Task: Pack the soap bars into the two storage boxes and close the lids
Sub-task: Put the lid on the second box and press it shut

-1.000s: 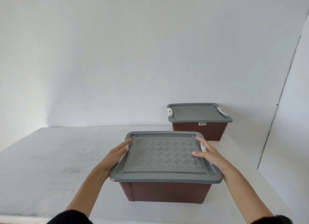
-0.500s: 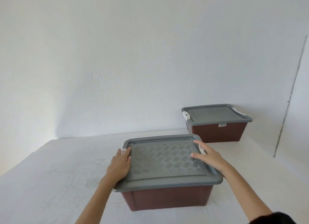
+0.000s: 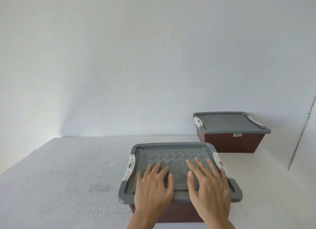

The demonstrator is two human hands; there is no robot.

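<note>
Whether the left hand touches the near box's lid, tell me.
Touching. The head view shows the left hand lying flat on the near lid, fingers spread across its patterned top.

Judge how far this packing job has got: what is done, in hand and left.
Done: the far box is lidded. In hand: the left hand and right hand press flat on the near lid. Left: perhaps checking the white latches; whether they are snapped is unclear.

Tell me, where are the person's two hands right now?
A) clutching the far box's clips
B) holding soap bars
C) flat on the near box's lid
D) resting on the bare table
C: the left hand and the right hand both lie palm-down, fingers straight, on the near box's grey lid.
</note>
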